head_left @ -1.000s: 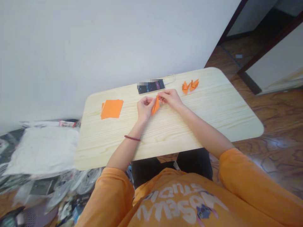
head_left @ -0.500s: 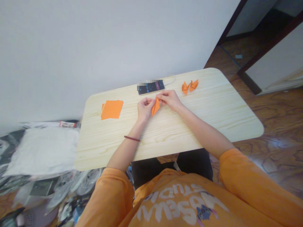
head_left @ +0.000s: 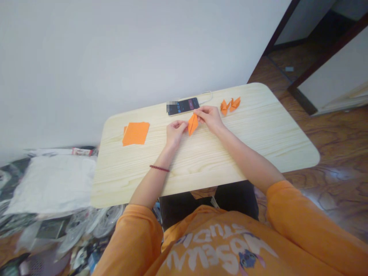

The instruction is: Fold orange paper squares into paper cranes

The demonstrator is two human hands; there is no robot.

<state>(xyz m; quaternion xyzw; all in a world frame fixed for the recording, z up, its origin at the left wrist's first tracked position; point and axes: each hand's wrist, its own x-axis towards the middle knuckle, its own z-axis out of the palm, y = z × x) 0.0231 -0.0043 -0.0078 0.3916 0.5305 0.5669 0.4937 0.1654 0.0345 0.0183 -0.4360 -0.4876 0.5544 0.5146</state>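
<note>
A folded piece of orange paper (head_left: pixel 192 124), narrow and diamond-shaped with a crease down its middle, is held above the table between both hands. My left hand (head_left: pixel 174 133) pinches its left edge between thumb and fingers. At the upper right, my right hand (head_left: pixel 209 117) grips the paper's top end with thumb and index finger. Two folded orange paper cranes (head_left: pixel 224 107) (head_left: pixel 235 103) stand beyond my right hand. To the left lies a small stack of square orange paper (head_left: pixel 136 133), its sheets slightly askew.
A phone (head_left: pixel 184 107) with a lit timer screen lies behind my hands, a white cable (head_left: pixel 206 99) running from its right end. The pale wooden table (head_left: pixel 120 180) meets a white wall. Bags and clutter (head_left: pixel 54 184) fill the floor at left; a doorway is at right.
The folded paper has risen slightly away from me and to the right. My right hand has shifted a little with it, and my left fingers now cover less of the paper.
</note>
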